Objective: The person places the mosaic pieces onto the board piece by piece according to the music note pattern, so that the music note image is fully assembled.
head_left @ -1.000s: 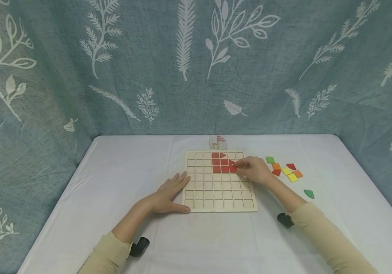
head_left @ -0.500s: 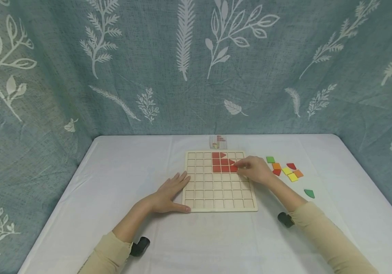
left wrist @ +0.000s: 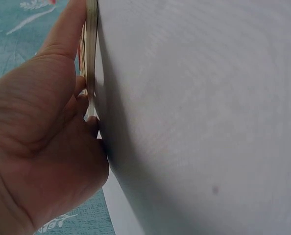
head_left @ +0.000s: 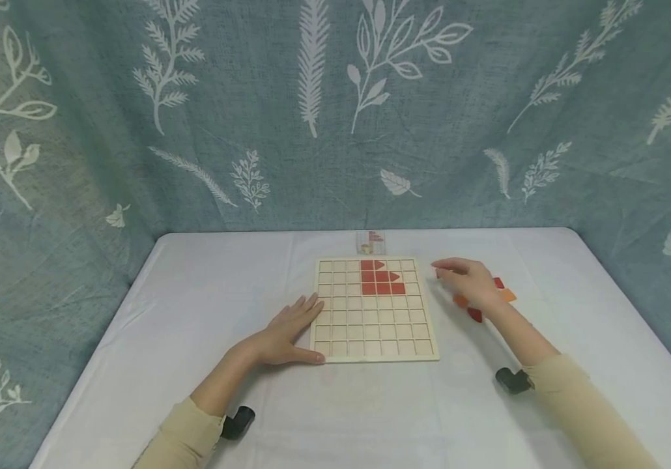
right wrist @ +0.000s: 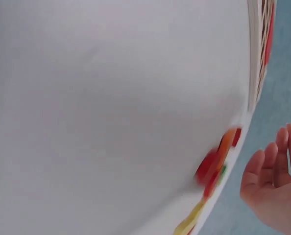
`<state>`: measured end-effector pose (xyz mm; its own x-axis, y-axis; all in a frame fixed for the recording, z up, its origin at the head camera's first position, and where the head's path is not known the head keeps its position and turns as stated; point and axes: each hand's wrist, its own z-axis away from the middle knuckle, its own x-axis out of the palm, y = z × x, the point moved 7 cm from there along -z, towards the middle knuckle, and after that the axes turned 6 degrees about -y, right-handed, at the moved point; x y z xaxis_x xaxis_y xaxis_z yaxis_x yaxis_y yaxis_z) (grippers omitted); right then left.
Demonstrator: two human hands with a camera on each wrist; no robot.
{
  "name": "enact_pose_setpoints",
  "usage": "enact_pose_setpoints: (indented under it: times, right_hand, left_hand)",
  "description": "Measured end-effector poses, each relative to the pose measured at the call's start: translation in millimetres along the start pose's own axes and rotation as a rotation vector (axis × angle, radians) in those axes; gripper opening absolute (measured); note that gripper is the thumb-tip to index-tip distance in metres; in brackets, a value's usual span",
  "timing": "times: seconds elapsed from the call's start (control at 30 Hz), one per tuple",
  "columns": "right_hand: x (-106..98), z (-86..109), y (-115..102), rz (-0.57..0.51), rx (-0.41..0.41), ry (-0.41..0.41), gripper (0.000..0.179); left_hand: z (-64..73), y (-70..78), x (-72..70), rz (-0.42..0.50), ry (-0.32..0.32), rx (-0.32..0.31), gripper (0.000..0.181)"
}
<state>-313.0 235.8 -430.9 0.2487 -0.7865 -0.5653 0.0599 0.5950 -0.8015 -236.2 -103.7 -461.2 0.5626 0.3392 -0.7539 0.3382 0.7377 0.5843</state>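
Note:
A pale wooden grid board (head_left: 347,332) lies flat on the white table, with several red pieces (head_left: 369,277) set in its upper cells. My left hand (head_left: 285,332) rests against the board's left side, fingertips on the edge and thumb at the near left corner; the left wrist view shows this hand (left wrist: 47,122) beside the board's edge (left wrist: 91,49). My right hand (head_left: 467,280) hovers over loose coloured pieces right of the board, fingers loosely bent. In the right wrist view nothing shows between the visible fingers of this hand (right wrist: 278,181).
Around and partly under the right hand lie an orange piece (head_left: 507,295), a red piece (head_left: 475,315) and others; yellow (right wrist: 189,219) and green (right wrist: 223,172) ones show in the right wrist view. A small pattern card (head_left: 371,243) lies behind the board. A patterned curtain (head_left: 253,117) hangs behind.
My right hand has left the red pieces on the board and moved right, over the loose pieces, whose visible layout looks different. The left hand stays in place.

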Motion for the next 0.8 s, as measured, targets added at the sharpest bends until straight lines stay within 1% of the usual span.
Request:
enact_pose_setpoints:
  times: [0.07, 0.13, 0.27, 0.4, 0.57, 0.8]
  right_hand:
    - [-7.8, 3.4, 6.0, -0.021, 0.025, 0.013, 0.04]
    - [-12.0, 5.5, 12.5, -0.02, 0.058, 0.011, 0.041]
    - [-17.7, 4.8, 20.4, 0.042, 0.085, 0.033, 0.04]
    - [-19.3, -1.4, 23.3, 0.093, 0.08, 0.04, 0.039]
    - [-16.1, -11.1, 24.2, 0.143, 0.086, 0.045, 0.038]
    - [-11.3, -19.6, 20.6, 0.218, 0.063, 0.095, 0.036]
  left_hand:
    - [0.5, -0.1, -0.7, 0.002, 0.0, -0.009, 0.106]
    - [1.1, 0.4, -1.5, 0.007, 0.001, -0.006, 0.106]
    - [2.1, 0.7, -2.2, 0.008, 0.005, -0.006, 0.105]
    - [2.9, 1.4, -1.9, 0.012, 0.004, -0.002, 0.105]
    - [2.4, 1.2, -0.6, 0.006, -0.001, -0.006, 0.105]
    - [1.2, 3.2, -0.1, 0.007, 0.008, 0.015, 0.104]
